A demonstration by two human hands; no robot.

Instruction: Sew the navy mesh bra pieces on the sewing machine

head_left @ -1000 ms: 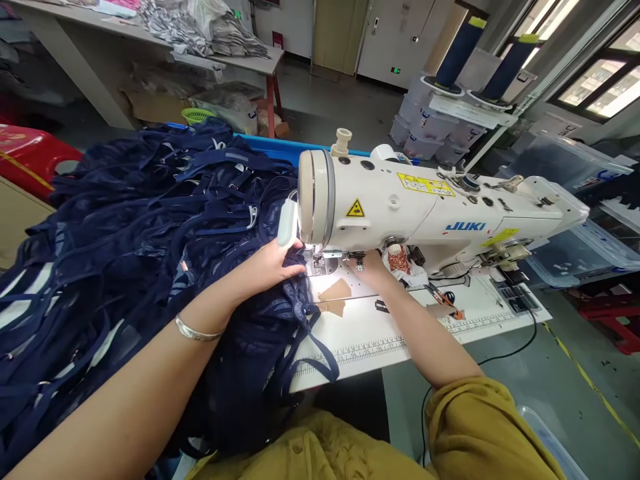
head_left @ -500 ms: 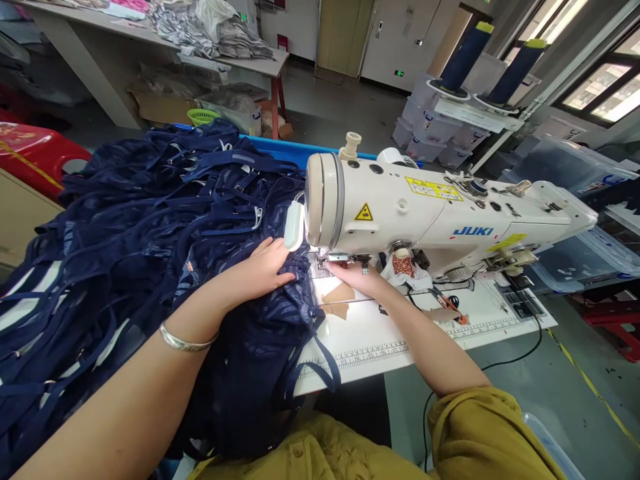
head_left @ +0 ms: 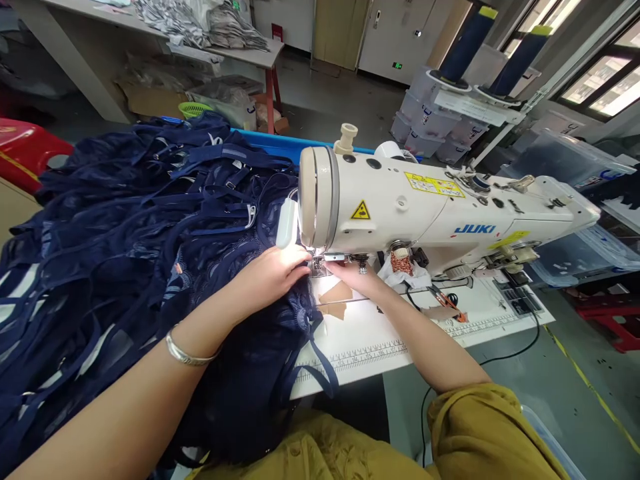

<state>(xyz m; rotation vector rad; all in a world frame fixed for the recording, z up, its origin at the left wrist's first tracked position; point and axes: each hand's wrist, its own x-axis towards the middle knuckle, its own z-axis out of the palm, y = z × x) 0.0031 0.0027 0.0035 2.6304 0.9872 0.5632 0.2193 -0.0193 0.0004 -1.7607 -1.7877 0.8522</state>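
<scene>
A white JUKI sewing machine [head_left: 430,213] stands on a white table [head_left: 395,333]. A large heap of navy blue lace garments with straps [head_left: 130,227] covers the table's left side and hangs over its front edge. My left hand [head_left: 270,275] rests on the navy fabric just left of the needle, its fingers curled and pressing the cloth. From the right, my right hand [head_left: 353,275] reaches under the machine head, fingers pinched at the fabric edge by the presser foot. A silver bangle [head_left: 187,353] sits on my left wrist.
Orange-handled scissors [head_left: 447,307] lie on the table right of the needle. Brown paper patches [head_left: 335,297] are stuck to the bed. Two navy thread cones [head_left: 467,43] stand behind the machine. Clear storage bins [head_left: 575,253] lie right, a red tub [head_left: 25,150] left.
My right hand moved left from under the machine arm to the presser foot. My left hand shifted slightly toward the needle. The view wobbled a little.
</scene>
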